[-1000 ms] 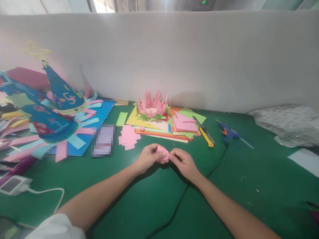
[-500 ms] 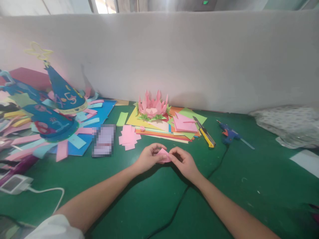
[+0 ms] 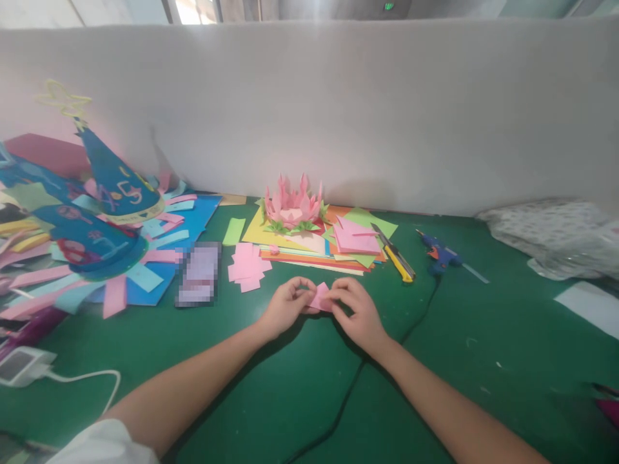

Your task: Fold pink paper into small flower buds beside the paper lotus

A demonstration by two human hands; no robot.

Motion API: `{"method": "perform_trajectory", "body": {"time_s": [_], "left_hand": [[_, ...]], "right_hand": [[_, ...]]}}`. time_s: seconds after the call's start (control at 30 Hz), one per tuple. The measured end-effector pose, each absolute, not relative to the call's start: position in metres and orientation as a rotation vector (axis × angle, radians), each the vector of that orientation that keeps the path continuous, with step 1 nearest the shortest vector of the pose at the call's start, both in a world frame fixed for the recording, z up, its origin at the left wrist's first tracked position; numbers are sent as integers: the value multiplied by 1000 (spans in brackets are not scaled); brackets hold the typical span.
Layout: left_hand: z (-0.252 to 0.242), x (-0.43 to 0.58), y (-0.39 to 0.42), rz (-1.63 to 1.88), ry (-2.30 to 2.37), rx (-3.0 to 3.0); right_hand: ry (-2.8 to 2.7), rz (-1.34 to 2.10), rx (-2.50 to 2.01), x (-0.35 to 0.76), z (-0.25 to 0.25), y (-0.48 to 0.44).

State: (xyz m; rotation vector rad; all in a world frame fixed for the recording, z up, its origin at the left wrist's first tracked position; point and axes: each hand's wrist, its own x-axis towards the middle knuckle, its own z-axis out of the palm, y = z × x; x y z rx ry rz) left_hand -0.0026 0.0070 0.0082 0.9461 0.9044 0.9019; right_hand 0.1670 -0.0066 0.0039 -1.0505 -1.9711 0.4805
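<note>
Between my two hands is a small piece of folded pink paper (image 3: 320, 298), held just above the green table. My left hand (image 3: 289, 305) pinches its left side between thumb and fingers. On the right side, my right hand (image 3: 356, 313) has its thumb and fingertips closed on the paper's edge. Beyond my hands stands a pink paper lotus (image 3: 294, 205) with green leaves, resting on coloured sheets. A small stack of pink paper strips (image 3: 248, 265) lies to the left of my left hand.
Right of the coloured sheets (image 3: 309, 259) lie a yellow utility knife (image 3: 399, 259) and a blue glue gun (image 3: 441, 254), its black cord (image 3: 349, 401) crossing the table. At left are a phone (image 3: 199, 274), blue party hats (image 3: 107, 241) and a white charger (image 3: 24, 366). A pale partition (image 3: 411, 116) rises behind.
My right fingers have shifted on the pink paper, now reaching further over its right side, and the paper has tilted. The whole view has moved slightly.
</note>
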Motion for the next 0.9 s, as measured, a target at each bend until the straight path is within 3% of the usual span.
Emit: {"method": "perform_trajectory", "body": {"time_s": [0.3,0.9], "left_hand": [[9,-7,10,828,888,872],[2,-5,10,830,939,991]], "right_hand": [[-2023,715,-978,166,6,-6],[-2000,761,-1011,169,2,-5]]}}
